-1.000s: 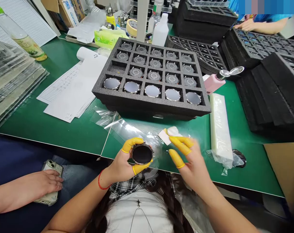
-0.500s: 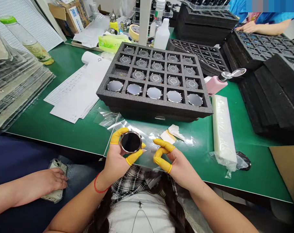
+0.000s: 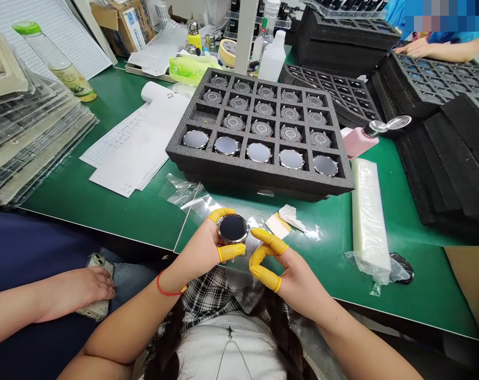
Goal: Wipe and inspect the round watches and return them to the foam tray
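My left hand (image 3: 208, 245), with yellow finger cots, grips a round watch case (image 3: 233, 228) by its rim. The watch has a dark glass face turned up, a silver rim and no strap. Close to its right side is my right hand (image 3: 281, 266), also in yellow finger cots. Its index finger stretches toward the watch rim, while another finger curls in to meet the thumb; whether anything is pinched there is hidden. Beyond both hands, a black foam tray (image 3: 259, 177) holds rows of watch cases, the front row face up and most others back up. One compartment at left holds no watch.
Clear plastic film (image 3: 192, 198) and torn paper pieces (image 3: 279, 224) lie before the tray. A wrapped white block (image 3: 369, 211) and a pink bottle (image 3: 360, 140) are at right, papers (image 3: 136, 142) at left. A neighbour's hand (image 3: 85, 290) rests on a phone (image 3: 95, 311).
My left hand has moved right with the watch, bringing it close to my right index finger, and the watch face is tilted differently. My right hand has barely moved. The whole view has shifted slightly.
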Motion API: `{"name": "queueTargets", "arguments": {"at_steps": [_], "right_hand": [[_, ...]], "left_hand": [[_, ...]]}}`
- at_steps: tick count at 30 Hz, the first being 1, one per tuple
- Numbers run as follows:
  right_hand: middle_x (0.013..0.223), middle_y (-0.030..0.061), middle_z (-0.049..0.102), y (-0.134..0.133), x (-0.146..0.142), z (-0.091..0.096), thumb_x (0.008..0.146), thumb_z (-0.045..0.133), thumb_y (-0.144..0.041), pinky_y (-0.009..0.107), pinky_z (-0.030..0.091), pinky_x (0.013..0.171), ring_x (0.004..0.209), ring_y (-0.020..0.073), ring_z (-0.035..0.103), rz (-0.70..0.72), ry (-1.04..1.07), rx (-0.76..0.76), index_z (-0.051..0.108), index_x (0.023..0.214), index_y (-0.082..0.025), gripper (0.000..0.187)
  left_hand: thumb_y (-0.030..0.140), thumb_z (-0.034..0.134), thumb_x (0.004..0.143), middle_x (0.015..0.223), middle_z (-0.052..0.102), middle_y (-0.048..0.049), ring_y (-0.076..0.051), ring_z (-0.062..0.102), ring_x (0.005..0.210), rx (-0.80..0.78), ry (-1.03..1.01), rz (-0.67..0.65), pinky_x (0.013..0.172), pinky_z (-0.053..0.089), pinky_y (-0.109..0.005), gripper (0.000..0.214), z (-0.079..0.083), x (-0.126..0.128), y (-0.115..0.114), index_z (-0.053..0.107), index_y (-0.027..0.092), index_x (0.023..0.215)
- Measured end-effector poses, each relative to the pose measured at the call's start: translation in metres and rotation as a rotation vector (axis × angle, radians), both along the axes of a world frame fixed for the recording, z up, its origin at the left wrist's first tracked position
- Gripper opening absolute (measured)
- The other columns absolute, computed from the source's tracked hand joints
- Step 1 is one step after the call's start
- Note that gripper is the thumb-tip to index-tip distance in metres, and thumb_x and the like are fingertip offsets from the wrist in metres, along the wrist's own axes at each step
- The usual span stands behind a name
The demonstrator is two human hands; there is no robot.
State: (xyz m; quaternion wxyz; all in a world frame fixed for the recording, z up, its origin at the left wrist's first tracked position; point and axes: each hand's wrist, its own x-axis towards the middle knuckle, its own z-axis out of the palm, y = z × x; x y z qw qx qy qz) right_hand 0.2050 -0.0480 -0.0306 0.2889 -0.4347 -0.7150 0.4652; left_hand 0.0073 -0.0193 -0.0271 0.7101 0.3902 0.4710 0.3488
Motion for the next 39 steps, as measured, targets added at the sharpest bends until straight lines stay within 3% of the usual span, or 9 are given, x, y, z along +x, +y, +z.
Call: {"name": "queueTargets", "arguments": {"at_steps": [4,9,14,17,22,28,31,34,39], "right_hand": [[0.099,0.0037,0.066,0.001,-0.005,0.004,0.089,0.062,-0.025,0.04,0.051,0.084,0.092,0.0203,0.061,-0.013,-0.096,0.293,0.04,0.136,-0.028,0.052],[0.099,0.0061,0.064,0.002,-0.014,0.012,0.09,0.059,-0.019,0.041,0.047,0.087,0.092,0.0211,0.056,-0.051,-0.197,0.626,0.055,0.115,-0.023,0.025],[0.094,0.0028,0.063,0.0,-0.015,0.014,0.092,0.057,-0.017,0.044,0.04,0.098,0.088,0.0184,0.055,-0.078,-0.233,0.714,0.06,0.102,-0.025,0.014],[0.092,0.0015,0.063,-0.001,-0.015,0.015,0.091,0.057,-0.016,0.044,0.036,0.1,0.086,0.0171,0.056,-0.096,-0.265,0.746,0.061,0.098,-0.026,0.012],[0.092,0.0014,0.065,-0.003,-0.014,0.016,0.091,0.057,-0.015,0.045,0.033,0.103,0.087,0.0171,0.056,-0.108,-0.337,0.767,0.061,0.097,-0.026,0.013],[0.093,0.0019,0.066,-0.006,-0.013,0.01,0.087,0.061,-0.011,0.046,0.028,0.107,0.096,0.0192,0.055,-0.08,-0.375,0.813,0.061,0.09,-0.023,0.012],[0.093,0.0021,0.066,-0.008,-0.008,0.016,0.087,0.061,-0.009,0.048,0.027,0.107,0.097,0.0199,0.055,-0.068,-0.371,0.784,0.061,0.088,-0.022,0.014],[0.09,0.001,0.064,-0.009,0.004,0.031,0.087,0.061,-0.009,0.046,0.027,0.107,0.093,0.0183,0.056,-0.059,-0.282,0.661,0.061,0.087,-0.023,0.014],[0.094,-0.0015,0.061,0.002,0.021,0.045,0.087,0.064,-0.02,0.037,0.037,0.1,0.094,0.0162,0.056,-0.112,0.03,0.171,0.059,0.081,-0.026,0.01]], "left_hand": [[0.013,0.072,0.07,0.076,0.055,0.0059,-0.004,0.046,0.053,-0.06,-0.075,-0.042,0.043,0.034,-0.015,0.051,0.001,0.0,-0.002,0.048,0.021,0.114],[0.018,0.077,0.068,0.074,0.056,0.0043,-0.004,0.044,0.052,-0.219,-0.254,-0.098,0.045,0.03,-0.015,0.039,0.002,0.003,-0.006,0.058,0.019,0.102],[0.024,0.085,0.062,0.086,0.059,0.0008,-0.006,0.053,0.067,-0.395,-0.364,-0.053,0.057,0.038,-0.015,0.041,-0.005,0.006,-0.011,0.066,0.019,0.098],[0.024,0.085,0.064,0.082,0.058,0.0014,-0.005,0.05,0.064,-0.416,-0.399,-0.045,0.055,0.037,-0.013,0.037,-0.013,0.008,-0.014,0.068,0.018,0.096],[0.02,0.085,0.064,0.098,0.062,-0.0014,-0.009,0.058,0.082,-0.431,-0.422,-0.023,0.072,0.047,-0.018,0.042,-0.012,0.011,-0.014,0.068,0.021,0.103],[0.022,0.081,0.067,0.08,0.054,0.0029,-0.005,0.047,0.061,-0.295,-0.296,-0.058,0.052,0.035,-0.015,0.038,-0.005,0.013,-0.01,0.06,0.018,0.098],[0.021,0.079,0.068,0.079,0.053,0.0044,-0.004,0.043,0.055,-0.106,-0.101,0.008,0.048,0.034,-0.016,0.048,-0.011,0.011,-0.004,0.052,0.019,0.108],[0.019,0.077,0.068,0.087,0.057,0.0026,-0.01,0.055,0.064,-0.001,0.07,0.116,0.058,0.048,-0.022,0.06,-0.02,0.005,0.0,0.043,0.023,0.117],[0.014,0.074,0.071,0.096,0.058,0.0011,-0.012,0.06,0.077,0.125,0.128,-0.021,0.069,0.052,-0.025,0.057,-0.021,-0.001,-0.004,0.044,0.025,0.118]]}}
